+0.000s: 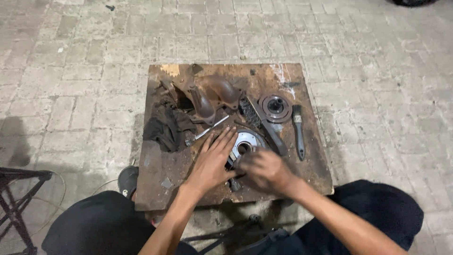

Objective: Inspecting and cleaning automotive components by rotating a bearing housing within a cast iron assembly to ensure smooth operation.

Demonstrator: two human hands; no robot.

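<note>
A round grey metal plate (246,140) with a centre hole lies on a worn wooden board (302,163). My left hand (212,158) rests flat on the board, fingers spread, its fingertips touching the plate's left rim. Blurred by motion, my right hand (265,171) hovers over the plate's near edge with curled fingers. Whether it holds anything I cannot tell. A small dark piece (234,185) lies on the board between my wrists.
On the board lie a rusty cast manifold (210,97), a dark rag (167,125), a metal rod tool (205,132), a wire brush (262,123), a round hub (275,107) and a paintbrush (298,131). Paving bricks surround it. A black metal stand (14,198) is at left.
</note>
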